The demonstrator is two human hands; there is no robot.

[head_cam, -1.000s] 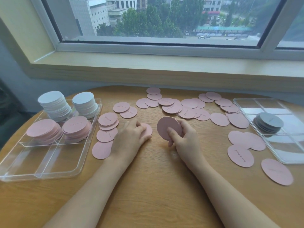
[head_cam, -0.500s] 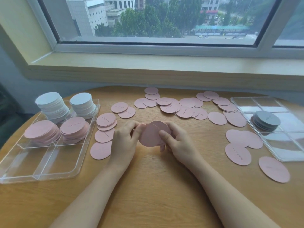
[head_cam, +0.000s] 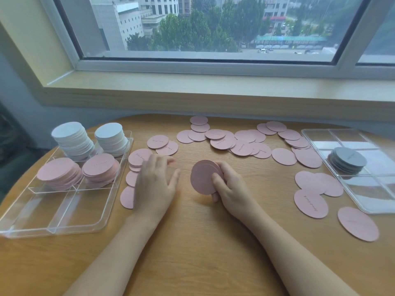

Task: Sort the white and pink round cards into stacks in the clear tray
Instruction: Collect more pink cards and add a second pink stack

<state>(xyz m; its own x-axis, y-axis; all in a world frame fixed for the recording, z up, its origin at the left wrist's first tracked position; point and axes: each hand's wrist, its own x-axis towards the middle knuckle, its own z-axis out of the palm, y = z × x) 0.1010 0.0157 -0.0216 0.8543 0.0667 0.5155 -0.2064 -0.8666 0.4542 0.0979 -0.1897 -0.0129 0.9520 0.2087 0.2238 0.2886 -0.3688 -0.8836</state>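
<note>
Wooden worktop [head_cam: 203,248] by window: left hand [head_cam: 155,184] has let go, grip spread, reaching left to loose pink cards [head_cam: 140,158]; right hand [head_cam: 230,186] pinches gathered pink stack [head_cam: 203,178], not yet in clear tray [head_cam: 70,221].

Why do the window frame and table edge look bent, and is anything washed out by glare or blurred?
Head view: the wide-angle lens bows the window frame and the table edge. Daylight glares white off the right clear tray, hiding part of its floor. The left hand looks slightly blurred; the right hand and its pink cards are sharper. Shadows are soft.
</note>
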